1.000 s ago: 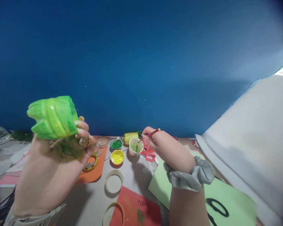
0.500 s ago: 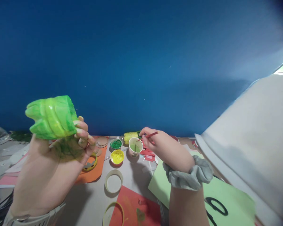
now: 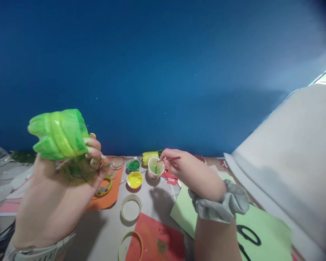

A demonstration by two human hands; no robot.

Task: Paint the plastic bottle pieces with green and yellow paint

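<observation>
A plastic bottle bottom (image 3: 58, 135), painted green and yellow, lies on its side in my raised left hand (image 3: 67, 181); the fingers grip its cut rim at the right. My right hand (image 3: 176, 159) pinches a thin red paintbrush (image 3: 174, 158) beside a paper cup (image 3: 155, 169) of greenish water. The brush's tip end is over the cup's right rim, and I cannot tell whether it touches the water. Just left of the cup stand a small dish of green paint (image 3: 133, 165) and a cup of yellow paint (image 3: 134, 180).
A yellow bottle piece (image 3: 150, 158) lies behind the water cup. Tape rings (image 3: 130, 208) and red paper (image 3: 154, 239) are nearer. Black scissors (image 3: 248, 235) rest on light green paper (image 3: 266, 228) at right. A blue wall (image 3: 163, 72) rises behind.
The brush has tilted flatter, and my right hand has shifted slightly. My left hand still holds the painted bottle bottom in nearly the same place.
</observation>
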